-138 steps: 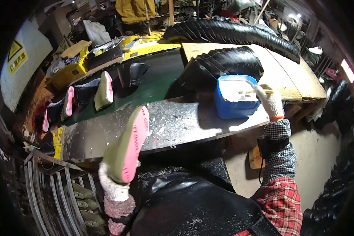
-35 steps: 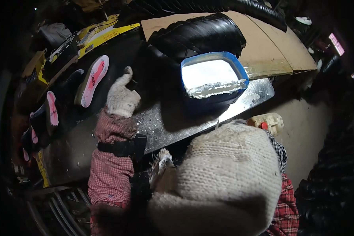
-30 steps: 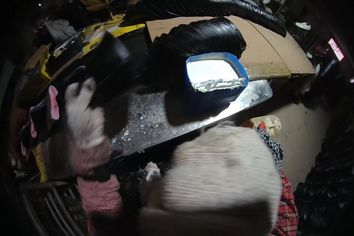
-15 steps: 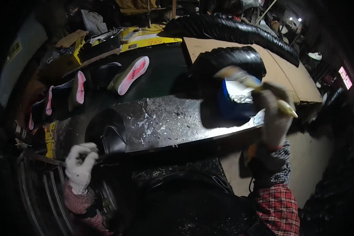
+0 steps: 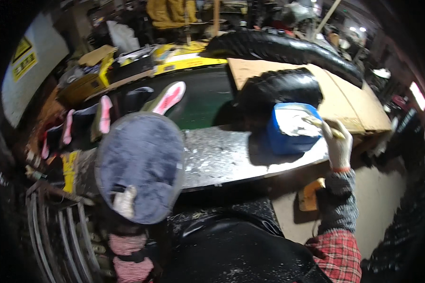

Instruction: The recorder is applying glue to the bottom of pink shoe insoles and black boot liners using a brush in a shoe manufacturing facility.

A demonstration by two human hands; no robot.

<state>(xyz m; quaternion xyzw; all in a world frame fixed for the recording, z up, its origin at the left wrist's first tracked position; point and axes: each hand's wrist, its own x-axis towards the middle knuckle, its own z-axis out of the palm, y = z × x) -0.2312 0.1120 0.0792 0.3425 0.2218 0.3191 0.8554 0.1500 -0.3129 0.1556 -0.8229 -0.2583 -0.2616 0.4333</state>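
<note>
the left hand (image 5: 125,202), in a pale knit glove, has hold of a plush-lined boot (image 5: 144,162) near the bottom of its opening; one finger or thumb lies against the grey lining, and the others are hidden, so how tightly they close cannot be told. the boot's dark-rimmed oval mouth faces the wearer, over the near edge of the surface (image 5: 212,155), whose metal strip is speckled white. the right hand (image 5: 337,144), gloved too, is curled around a brush (image 5: 316,121), fingers closed on its handle, with the brush's other end at the white paste (image 5: 292,121) in a blue tub (image 5: 290,141). the tub stands near the right end of the metal strip. behind the plush-lined boot, a row of pink-soled boots (image 5: 105,115) lies along the left of the surface. a black ribbed piece (image 5: 281,89) rests just behind the tub, partly on a tan board (image 5: 342,101). a metal rack (image 5: 64,231) stands at lower left, below the surface.
</note>
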